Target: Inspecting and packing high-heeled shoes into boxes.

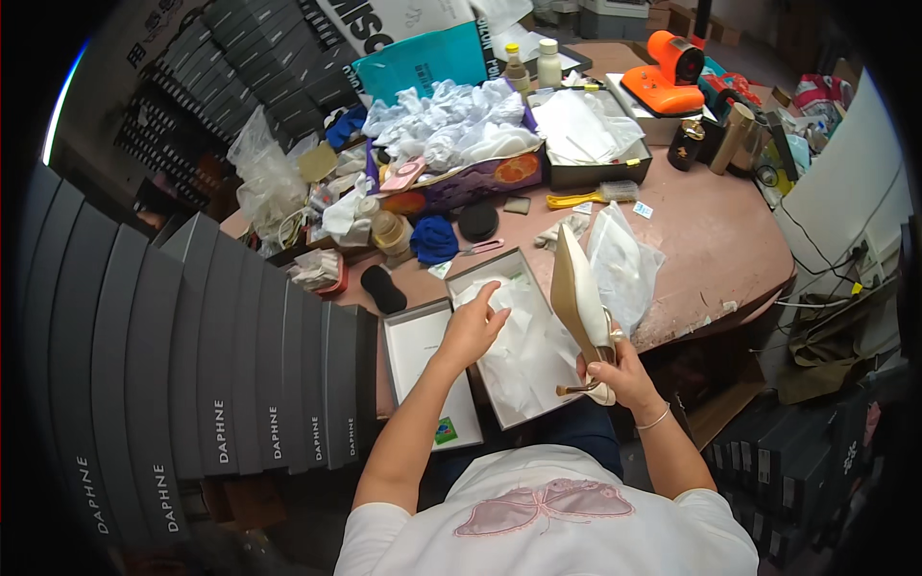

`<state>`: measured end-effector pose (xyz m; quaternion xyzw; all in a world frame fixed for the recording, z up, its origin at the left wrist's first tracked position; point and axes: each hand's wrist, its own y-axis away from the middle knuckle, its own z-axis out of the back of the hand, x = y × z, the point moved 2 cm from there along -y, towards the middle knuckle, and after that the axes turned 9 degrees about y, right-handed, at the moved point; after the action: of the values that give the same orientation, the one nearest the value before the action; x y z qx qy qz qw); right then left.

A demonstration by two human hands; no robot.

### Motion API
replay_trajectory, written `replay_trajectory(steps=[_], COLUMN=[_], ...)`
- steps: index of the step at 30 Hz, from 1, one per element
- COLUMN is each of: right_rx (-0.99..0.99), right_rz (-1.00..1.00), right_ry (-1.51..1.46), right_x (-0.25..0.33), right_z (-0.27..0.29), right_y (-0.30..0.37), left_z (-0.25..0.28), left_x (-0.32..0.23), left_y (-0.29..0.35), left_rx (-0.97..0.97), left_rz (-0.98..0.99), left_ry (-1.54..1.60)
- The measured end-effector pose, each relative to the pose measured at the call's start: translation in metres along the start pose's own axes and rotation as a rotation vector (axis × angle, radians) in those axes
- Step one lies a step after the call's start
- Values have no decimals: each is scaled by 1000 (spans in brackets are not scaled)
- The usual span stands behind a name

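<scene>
From where I watch, the right hand [622, 376] is closed around the rear of a white shoe with a pointed toe and a tan sole [573, 307], held up at the right side of an open pale-walled shoe box [540, 414]. The shoe's toe points away from the wearer, its sole is turned to the left, and its slim bronze-coloured heel [571, 390] juts left just below the fingers. I see the left hand [471, 326] loose over the box, thumb and forefinger apart, with nothing visibly gripped; I cannot tell whether it touches the crumpled white tissue paper [519, 360] lying inside. Just left of the box, partly under the left forearm, I have a shallow white rectangular lid [411, 348] with a small green packet [445, 430] at its near end. A translucent white bag [622, 269] lies right of the shoe on the worn pinkish desk [715, 245]. Farther back I make out a yellow-handled brush [573, 201], a bunched royal-blue cloth [434, 240] and a round black tin [478, 222], while a row of dark grey boxes [240, 355] fills the left side.
</scene>
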<state>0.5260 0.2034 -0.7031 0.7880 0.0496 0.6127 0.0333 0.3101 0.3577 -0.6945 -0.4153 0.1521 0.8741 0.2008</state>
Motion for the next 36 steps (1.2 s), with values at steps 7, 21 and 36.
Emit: replay_trajectory(steps=[7, 21, 36], right_rx=[0, -110, 90], right_rz=[139, 173, 10], right_ry=[-631, -524, 447], right_x=[-1, 20, 5], right_z=[15, 17, -56], right_y=[20, 41, -3], left_z=[-38, 19, -45], left_x=[37, -84, 51], left_y=[-61, 19, 140], left_rx=[164, -179, -541], left_rz=[203, -472, 127], left_ry=[418, -120, 453])
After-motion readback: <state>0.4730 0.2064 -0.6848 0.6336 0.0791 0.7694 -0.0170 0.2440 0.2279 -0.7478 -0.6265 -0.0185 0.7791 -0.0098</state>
